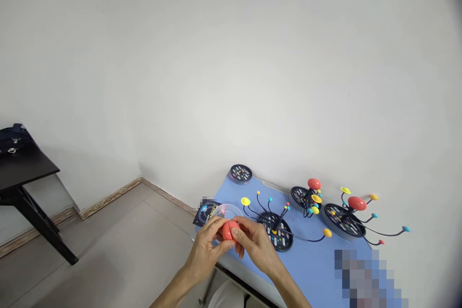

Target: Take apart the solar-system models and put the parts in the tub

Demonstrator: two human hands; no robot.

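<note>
Count: three planet-model stands (342,221), one black disc (240,173), one red ball (229,231), one clear plastic dome (227,211). Left hand (205,248) and right hand (258,245) both pinch the ball between them, fingertips on it, dome just behind, above the blue table (314,269).

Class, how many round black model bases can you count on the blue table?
4. One bare base at the far corner, one wired base beside the right hand, and two more wired bases toward the right. More may be hidden.
</note>
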